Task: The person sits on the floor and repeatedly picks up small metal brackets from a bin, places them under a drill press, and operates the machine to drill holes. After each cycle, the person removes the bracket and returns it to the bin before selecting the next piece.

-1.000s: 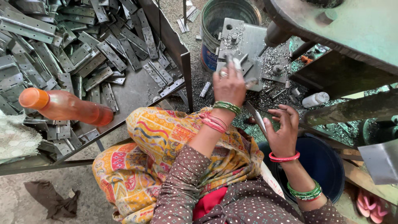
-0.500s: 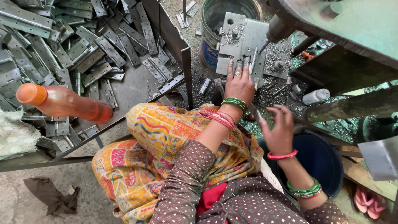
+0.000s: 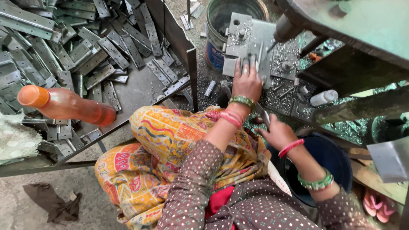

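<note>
My left hand lies flat on a grey metal jig plate under a drill bit, its fingers pressing on a small metal piece there. Metal shavings cover the plate and the ground around it. My right hand is lower, above my lap and beside a blue bucket, and grips a flat metal strip. Both wrists wear green and pink bangles.
A steel-framed tray at the left holds several flat metal brackets and an orange bottle lying on its side. A round can stands behind the jig. A small white bottle, pink sandals and a rag lie around.
My left hand has slid forward on the jig plate toward the drill bit. My right hand has drawn slightly left with the strip.
</note>
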